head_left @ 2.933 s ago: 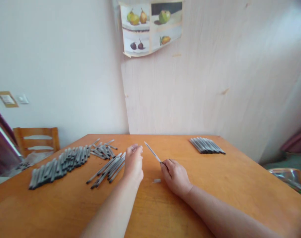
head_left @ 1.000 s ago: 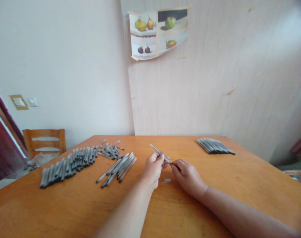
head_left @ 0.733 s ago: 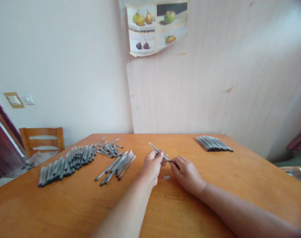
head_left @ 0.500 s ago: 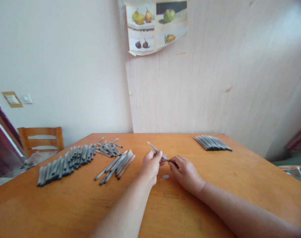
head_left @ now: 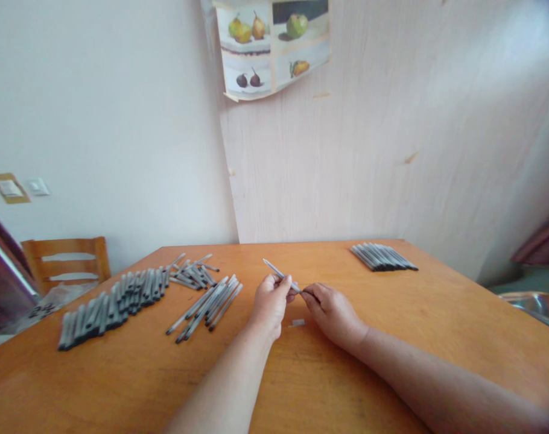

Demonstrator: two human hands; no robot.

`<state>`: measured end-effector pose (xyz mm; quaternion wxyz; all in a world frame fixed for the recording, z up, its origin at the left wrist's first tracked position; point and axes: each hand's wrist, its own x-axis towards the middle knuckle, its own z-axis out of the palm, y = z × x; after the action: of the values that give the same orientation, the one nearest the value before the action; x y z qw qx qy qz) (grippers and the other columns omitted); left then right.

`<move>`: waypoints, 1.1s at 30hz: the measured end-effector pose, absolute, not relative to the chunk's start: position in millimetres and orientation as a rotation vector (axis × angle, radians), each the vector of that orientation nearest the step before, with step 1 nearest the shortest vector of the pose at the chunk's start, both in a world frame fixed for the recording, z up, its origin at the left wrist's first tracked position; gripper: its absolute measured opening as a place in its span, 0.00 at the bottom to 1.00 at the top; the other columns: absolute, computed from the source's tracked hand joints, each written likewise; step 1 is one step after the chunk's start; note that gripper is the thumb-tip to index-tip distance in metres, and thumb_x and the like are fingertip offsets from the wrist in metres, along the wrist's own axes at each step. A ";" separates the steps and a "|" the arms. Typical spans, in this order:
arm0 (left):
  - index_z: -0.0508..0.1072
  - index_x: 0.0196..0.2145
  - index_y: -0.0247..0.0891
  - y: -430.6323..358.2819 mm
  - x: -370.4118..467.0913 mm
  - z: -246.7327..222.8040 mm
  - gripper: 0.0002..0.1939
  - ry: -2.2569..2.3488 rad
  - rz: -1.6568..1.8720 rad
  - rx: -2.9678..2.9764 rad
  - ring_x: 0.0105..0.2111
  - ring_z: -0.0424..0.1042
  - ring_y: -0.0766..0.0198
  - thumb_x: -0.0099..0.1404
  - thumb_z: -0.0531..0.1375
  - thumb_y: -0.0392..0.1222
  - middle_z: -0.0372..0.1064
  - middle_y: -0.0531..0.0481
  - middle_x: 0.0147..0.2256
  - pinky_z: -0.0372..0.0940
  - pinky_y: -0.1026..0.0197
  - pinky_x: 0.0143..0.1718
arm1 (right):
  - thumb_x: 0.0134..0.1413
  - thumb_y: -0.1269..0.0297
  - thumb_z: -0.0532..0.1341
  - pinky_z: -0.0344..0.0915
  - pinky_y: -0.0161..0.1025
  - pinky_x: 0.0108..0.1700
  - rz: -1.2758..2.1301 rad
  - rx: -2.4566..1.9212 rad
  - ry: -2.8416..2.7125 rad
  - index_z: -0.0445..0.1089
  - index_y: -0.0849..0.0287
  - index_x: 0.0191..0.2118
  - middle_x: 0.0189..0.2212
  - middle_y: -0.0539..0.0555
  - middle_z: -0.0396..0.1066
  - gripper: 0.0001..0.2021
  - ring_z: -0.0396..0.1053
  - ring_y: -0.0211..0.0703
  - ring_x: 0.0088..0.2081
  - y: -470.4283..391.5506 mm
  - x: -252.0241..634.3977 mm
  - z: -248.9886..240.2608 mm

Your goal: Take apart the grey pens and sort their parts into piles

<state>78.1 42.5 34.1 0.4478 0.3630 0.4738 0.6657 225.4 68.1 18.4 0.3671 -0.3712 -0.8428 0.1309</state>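
Observation:
Over the middle of the table, my left hand (head_left: 273, 301) is closed around a pen (head_left: 273, 267) with a pale translucent barrel. It slants, one end pointing up and away to the left. At the lower right end of the pen, my right hand (head_left: 331, 308) has its fingers pinched together on the dark end. What lies inside that pinch is mostly hidden. Just below the hands, a small clear strip (head_left: 297, 323) lies on the wood. Left of my left hand is a loose pile of similar pens (head_left: 206, 307) with dark ends.
A long row of dark-ended pens (head_left: 114, 304) runs along the left side of the table (head_left: 301, 386). Behind the loose pile is a smaller heap of pens (head_left: 193, 273). A neat bundle of pens (head_left: 383, 257) lies at the back right. A wooden chair (head_left: 66, 260) stands beyond the left edge.
The whole view has shifted slightly as the head turned. Both hands keep their grip on the pen, and my right fingers sit slightly closer to the left hand. The piles look the same.

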 end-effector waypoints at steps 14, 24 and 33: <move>0.68 0.38 0.38 38.3 77.0 38.3 0.19 1.153 1.585 0.958 0.35 0.74 0.61 0.56 0.64 0.53 0.75 0.45 0.36 0.64 0.62 0.34 | 0.64 0.61 0.50 0.61 0.35 0.36 0.380 -1.016 -2.184 0.70 0.57 0.36 0.31 0.54 0.74 0.13 0.70 0.40 0.34 64.8 227.0 23.7; 0.68 0.33 0.36 40.1 77.5 36.6 0.19 1.218 1.588 0.940 0.31 0.74 0.63 0.54 0.66 0.53 0.74 0.45 0.32 0.65 0.62 0.32 | 0.58 0.63 0.56 0.59 0.34 0.35 0.283 -1.049 -2.116 0.68 0.57 0.33 0.30 0.52 0.71 0.06 0.67 0.39 0.33 65.0 225.5 21.1; 0.67 0.34 0.35 42.8 76.2 34.6 0.21 1.237 1.598 0.923 0.30 0.74 0.63 0.53 0.67 0.54 0.74 0.44 0.32 0.65 0.64 0.30 | 0.63 0.61 0.50 0.60 0.35 0.39 0.385 -0.959 -2.197 0.71 0.57 0.39 0.34 0.54 0.74 0.13 0.70 0.40 0.37 64.0 228.3 24.7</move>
<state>76.2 42.8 34.6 0.4439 0.3724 0.4991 0.6443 228.3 64.0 24.7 0.3494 -0.3702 -0.8478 0.1486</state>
